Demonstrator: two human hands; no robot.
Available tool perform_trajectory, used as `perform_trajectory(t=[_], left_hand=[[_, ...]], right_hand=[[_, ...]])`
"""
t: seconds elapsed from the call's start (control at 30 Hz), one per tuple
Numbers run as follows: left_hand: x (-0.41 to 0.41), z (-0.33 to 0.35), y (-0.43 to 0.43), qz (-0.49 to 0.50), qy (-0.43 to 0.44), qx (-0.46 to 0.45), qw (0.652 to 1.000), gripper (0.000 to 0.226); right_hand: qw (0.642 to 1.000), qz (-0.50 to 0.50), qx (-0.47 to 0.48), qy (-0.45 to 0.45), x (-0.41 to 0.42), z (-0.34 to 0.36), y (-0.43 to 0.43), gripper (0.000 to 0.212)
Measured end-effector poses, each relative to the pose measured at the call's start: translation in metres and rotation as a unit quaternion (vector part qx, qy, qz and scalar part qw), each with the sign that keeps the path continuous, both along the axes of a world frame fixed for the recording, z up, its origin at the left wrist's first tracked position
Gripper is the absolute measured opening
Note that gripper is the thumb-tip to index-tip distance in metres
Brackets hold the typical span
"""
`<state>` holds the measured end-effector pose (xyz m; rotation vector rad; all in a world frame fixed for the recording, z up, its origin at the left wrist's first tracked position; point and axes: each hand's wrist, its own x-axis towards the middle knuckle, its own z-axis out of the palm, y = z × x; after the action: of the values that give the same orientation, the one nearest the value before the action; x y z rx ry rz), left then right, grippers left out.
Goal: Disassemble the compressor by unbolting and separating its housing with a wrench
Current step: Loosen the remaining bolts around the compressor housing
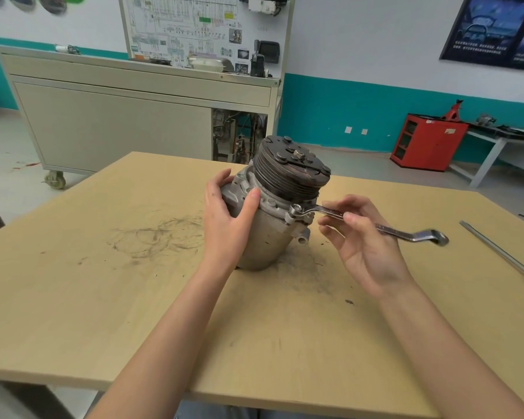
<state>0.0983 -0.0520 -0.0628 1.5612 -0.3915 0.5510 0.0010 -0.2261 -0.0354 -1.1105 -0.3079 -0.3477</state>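
A grey metal compressor (270, 234) stands upright on the wooden table (103, 267), its dark grooved pulley (294, 170) tilted up toward the back right. My left hand (227, 216) grips the housing from the left, thumb across the front flange. A silver ring wrench (375, 226) has its near ring end seated on a bolt at the housing's right flange. My right hand (363, 237) pinches the wrench shaft between thumb and fingertips, palm facing up. The wrench's far ring end sticks out to the right, above the table.
A long screwdriver (502, 255) with an orange handle lies at the table's right edge. Dirt smears mark the tabletop left of the compressor. Behind the table stand a wheeled beige cabinet (118, 125) with a wiring board, and a red cabinet (427, 142) at the right.
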Motion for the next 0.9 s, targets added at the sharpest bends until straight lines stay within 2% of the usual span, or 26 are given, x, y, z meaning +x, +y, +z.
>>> perform_trajectory(t=[0.07,0.2,0.3,0.43,0.5,0.57,0.67,0.77,0.87,0.9], left_hand=[[0.0,0.0,0.0,-0.001,0.002,-0.002,1.0,0.051],[0.0,0.0,0.0,-0.005,0.008,-0.003,1.0,0.053],[-0.001,0.0,0.001,-0.009,0.01,-0.001,1.0,0.054],[-0.002,0.0,0.001,-0.013,0.006,-0.001,1.0,0.052],[-0.002,0.001,0.001,-0.013,0.004,-0.001,1.0,0.052],[-0.002,0.001,0.0,-0.011,0.004,-0.002,1.0,0.051],[-0.001,0.001,0.0,-0.007,0.002,-0.006,1.0,0.052],[-0.002,0.001,-0.001,-0.007,-0.002,-0.009,1.0,0.05],[-0.002,0.001,-0.001,-0.003,-0.009,-0.009,1.0,0.051],[-0.002,0.001,-0.001,-0.001,-0.011,-0.008,1.0,0.052]], right_hand=[[0.993,0.099,0.042,0.054,0.015,0.002,-0.015,0.008],[0.972,0.207,0.017,0.114,0.045,0.006,-0.031,0.031],[0.967,0.222,0.022,0.127,0.06,0.009,-0.033,0.039],[0.98,0.174,0.025,0.097,0.057,0.012,-0.036,0.033],[0.995,0.082,-0.008,0.064,0.048,0.017,-0.038,0.019],[0.993,-0.065,-0.098,0.025,0.035,0.023,-0.034,0.028],[0.941,-0.232,-0.238,-0.06,0.016,0.032,-0.015,0.028],[0.878,-0.298,-0.347,-0.144,-0.002,0.04,0.004,0.027],[0.781,-0.36,-0.47,-0.2,-0.012,0.041,0.022,0.035],[0.734,-0.391,-0.51,-0.22,-0.015,0.041,0.028,0.037]])
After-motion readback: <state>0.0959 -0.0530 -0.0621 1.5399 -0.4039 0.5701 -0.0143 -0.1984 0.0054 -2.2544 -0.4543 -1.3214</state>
